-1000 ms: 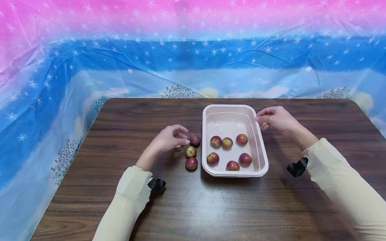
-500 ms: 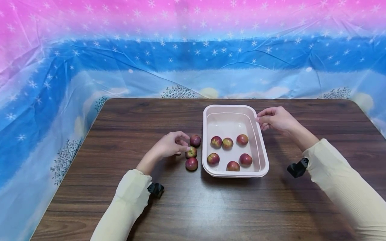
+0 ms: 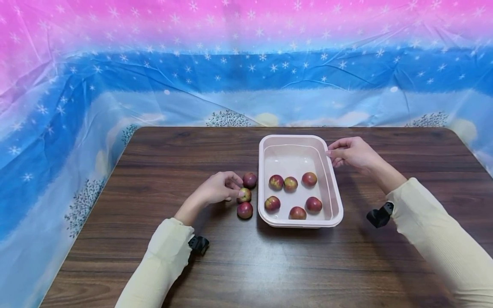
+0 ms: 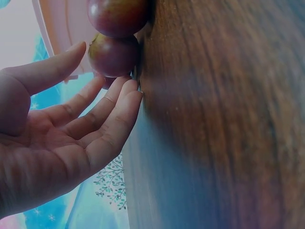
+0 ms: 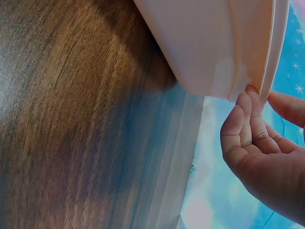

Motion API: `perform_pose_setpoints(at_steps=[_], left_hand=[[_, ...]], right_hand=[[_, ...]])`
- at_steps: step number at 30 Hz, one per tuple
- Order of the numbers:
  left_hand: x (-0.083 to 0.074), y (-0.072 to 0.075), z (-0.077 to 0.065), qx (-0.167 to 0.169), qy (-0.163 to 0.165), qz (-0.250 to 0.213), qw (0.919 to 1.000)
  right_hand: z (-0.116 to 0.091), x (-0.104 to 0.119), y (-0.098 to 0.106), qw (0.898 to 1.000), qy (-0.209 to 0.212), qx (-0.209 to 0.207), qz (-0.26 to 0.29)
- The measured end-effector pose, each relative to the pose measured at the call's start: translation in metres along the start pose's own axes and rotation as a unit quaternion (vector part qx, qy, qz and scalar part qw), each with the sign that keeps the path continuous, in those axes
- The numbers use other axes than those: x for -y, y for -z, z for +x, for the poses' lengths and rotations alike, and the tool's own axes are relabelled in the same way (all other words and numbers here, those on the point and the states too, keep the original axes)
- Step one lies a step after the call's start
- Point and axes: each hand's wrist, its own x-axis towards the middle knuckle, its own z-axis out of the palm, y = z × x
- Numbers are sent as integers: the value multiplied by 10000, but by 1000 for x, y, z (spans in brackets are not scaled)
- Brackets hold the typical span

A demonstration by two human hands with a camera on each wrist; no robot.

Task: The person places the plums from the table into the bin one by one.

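Observation:
Three reddish plums stand in a row left of a pale pink plastic tub [image 3: 261, 179]. My left hand [image 3: 217, 188] is at the row, thumb over the yellow-green middle plum [image 3: 244, 195]. In the left wrist view its fingers are loosely bent, fingertips right at that plum [image 4: 113, 56], and the thumb stands off to the side. The dark far plum [image 3: 249, 180] and the red near plum [image 3: 245, 210] flank it. My right hand [image 3: 356, 154] pinches the tub's right rim between thumb and fingers, as the right wrist view also shows at the tub's wall [image 5: 205, 47].
Several plums lie inside the tub, among them a red one [image 3: 313, 204] at its near right. Everything stands on a dark wood-grain table [image 3: 161, 149]. A snowflake-patterned cloth [image 3: 231, 68] hangs behind the table and along its left side.
My left hand has come down and slightly nearer, from beside the far plum to the middle plum. The right hand, the tub and the plums have stayed in place.

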Motion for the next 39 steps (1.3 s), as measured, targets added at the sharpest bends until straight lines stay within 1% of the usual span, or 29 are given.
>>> perform_pose_setpoints(at_steps=[16, 25, 32, 39], left_hand=[[0, 0, 0, -3, -24, 40, 10000], [0, -2, 2, 5, 70, 129, 9999], [0, -3, 3, -2, 36, 252, 9997], [-1, -3, 2, -38, 88, 188, 9998]], right_hand=[[1, 0, 0, 10000, -10, -5, 9], [-1, 2, -1, 9999, 70, -25, -73], [-1, 1, 0, 9999, 39, -22, -148], [0, 0, 0, 9999, 38, 5, -106]])
